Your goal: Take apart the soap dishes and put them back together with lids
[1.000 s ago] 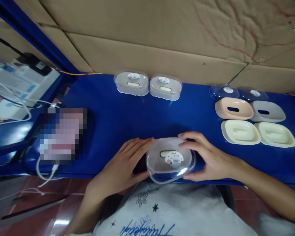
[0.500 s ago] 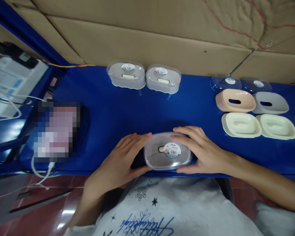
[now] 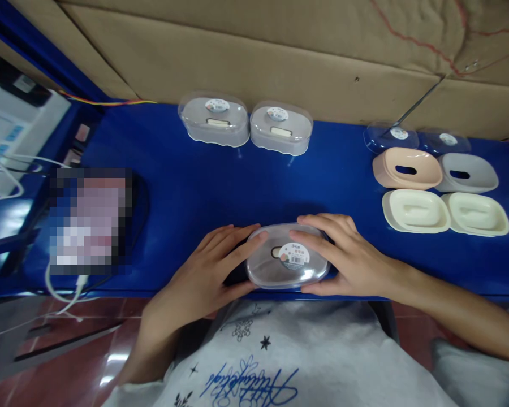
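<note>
Near the front edge of the blue table, an oval plastic box (image 3: 263, 265) with a clear cover and a greyish body stands between my hands. A round printed sticker (image 3: 294, 256) lies on its top, partly over a slot. My left hand (image 3: 212, 265) grips the left end, with the forefinger on the top and the thumb low at the front. My right hand (image 3: 348, 257) holds the right end, fingers over the top and thumb at the front corner. The far side of the box is hidden by the fingers.
Two similar covered boxes (image 3: 214, 121) stand at the back. To the right are clear covers (image 3: 390, 138), a peach body (image 3: 407, 168), a grey body (image 3: 469, 172) and two cream trays (image 3: 416, 212). A pixelated device (image 3: 91, 220) with cables lies left on the blue table (image 3: 186, 186).
The clear cover, tilted towards me before, now sits level and lower on the box. My left forefinger has come onto its top. The whole view has shifted slightly.
</note>
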